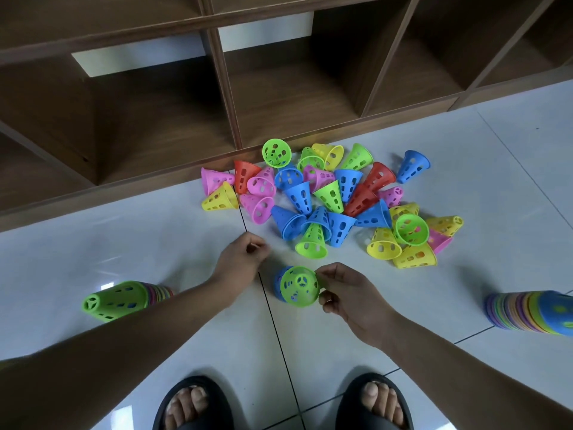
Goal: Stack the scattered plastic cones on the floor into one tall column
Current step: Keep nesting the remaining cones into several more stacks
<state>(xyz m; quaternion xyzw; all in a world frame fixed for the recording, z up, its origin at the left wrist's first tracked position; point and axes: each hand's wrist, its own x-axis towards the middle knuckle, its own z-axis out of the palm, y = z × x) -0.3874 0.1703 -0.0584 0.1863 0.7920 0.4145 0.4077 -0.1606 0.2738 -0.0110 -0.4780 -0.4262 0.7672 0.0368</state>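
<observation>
1. grip. the grip of the right hand (350, 293) is narrow: thumb and fingertips pinch the right side of the rim of a green cone (299, 285). the cone's axis points roughly at the camera. its wide mouth appears to face up, though this is not certain. keep the pinch light, as the perforated wall will likely flex if squeezed.

2. seating. a blue cone (277, 288) shows just behind and left of the green one. whether the two touch or are already nested cannot be told. the step in hand is judged to be joining this pair. align both axes first, then push straight along the axis until the rims sit close. a tilted entry could jam the rims.

3. free hand. the left hand (243, 254) is near the edge of the pile, fingers loosely curled, with nothing visible in it. use it to steady the lower cone or to fetch the next one.

4. supply. the scattered cones (328, 200) lie in a mixed heap on the floor (186, 231) against the base of the wooden shelf unit (155, 119), most of them on their sides. many remain unstacked.

5. destination. two multicoloured stacks exist: the green-topped stack (124, 299) at the left and the blue-topped stack (527, 310) at the right, well apart. for one column, these must be merged.
</observation>
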